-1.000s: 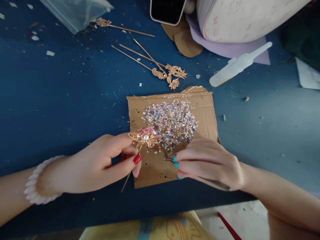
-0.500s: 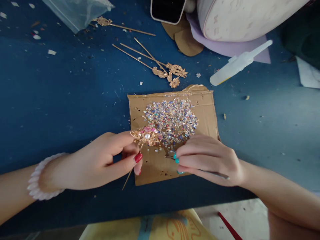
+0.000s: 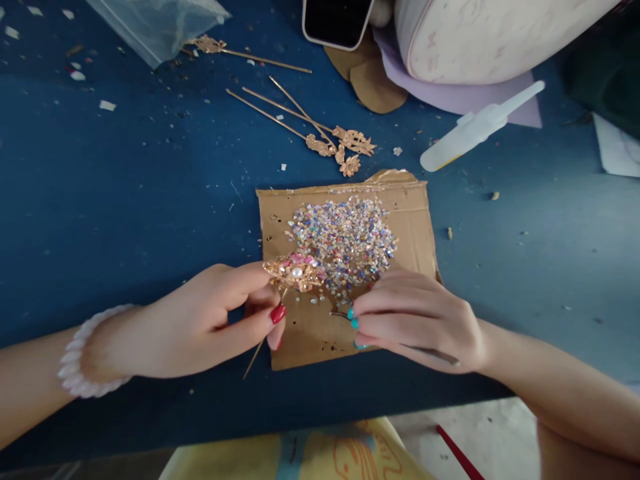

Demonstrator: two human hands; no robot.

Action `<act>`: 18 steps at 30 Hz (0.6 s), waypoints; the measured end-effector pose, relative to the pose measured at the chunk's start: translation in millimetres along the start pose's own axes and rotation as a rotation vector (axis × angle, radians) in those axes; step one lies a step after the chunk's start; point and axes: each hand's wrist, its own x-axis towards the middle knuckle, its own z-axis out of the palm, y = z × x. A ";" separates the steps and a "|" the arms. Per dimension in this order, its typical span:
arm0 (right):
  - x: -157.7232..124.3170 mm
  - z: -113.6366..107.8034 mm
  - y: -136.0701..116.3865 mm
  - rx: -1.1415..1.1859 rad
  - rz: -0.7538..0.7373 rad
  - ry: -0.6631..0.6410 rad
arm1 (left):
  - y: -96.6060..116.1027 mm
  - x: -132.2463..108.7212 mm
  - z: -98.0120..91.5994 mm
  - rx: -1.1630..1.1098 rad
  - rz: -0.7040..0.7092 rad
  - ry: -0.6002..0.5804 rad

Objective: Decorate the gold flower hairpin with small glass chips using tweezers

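Pinched in the left hand at the gems' eight o'clock, the hairpin seems light and stiff, its studded head probably fragile, so best held by the stem, while the right hand grips a slim tool.

— By what is everything carried?
— By a blue tabletop; near the frame's centre, a cardboard sheet is laid on it.
— And farther up?
— Three gold-coloured hairpins are clustered at upper centre; a translucent squeeze bottle is seen at upper right.
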 end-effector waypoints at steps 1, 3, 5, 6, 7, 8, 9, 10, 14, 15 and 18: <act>0.0 -0.2 0.1 0.002 0.000 0.000 | 0.4 -0.2 0.3 0.000 -0.003 -0.001; 0.0 -0.3 0.5 0.004 -0.006 0.005 | 0.7 -0.5 0.5 0.005 -0.009 -0.002; -0.1 -0.1 0.9 0.005 -0.010 0.006 | 0.7 -0.5 0.3 0.008 -0.011 0.000; -0.1 0.2 1.1 0.006 -0.010 0.005 | 0.8 -0.5 0.2 0.009 -0.011 0.002; -0.1 0.4 1.2 0.006 -0.009 0.005 | 0.8 -0.5 0.2 0.010 -0.011 0.006; -0.1 0.8 1.2 0.008 -0.009 0.003 | 0.8 -0.4 0.2 0.011 -0.010 0.010; -0.2 1.1 1.1 0.012 -0.009 0.004 | 0.9 -0.4 0.2 0.014 -0.011 0.013; -0.3 1.3 1.0 0.016 -0.010 0.005 | 0.9 -0.3 0.3 0.019 -0.012 0.017; -0.5 0.9 0.2 0.023 -0.008 0.006 | 1.3 -0.4 0.7 0.029 -0.023 0.022; -0.3 0.5 0.1 0.020 -0.004 0.005 | 1.3 -0.4 0.7 0.030 -0.024 0.022; 0.4 -1.0 -0.2 0.016 0.001 0.005 | 1.4 -0.5 0.5 0.041 -0.022 0.020</act>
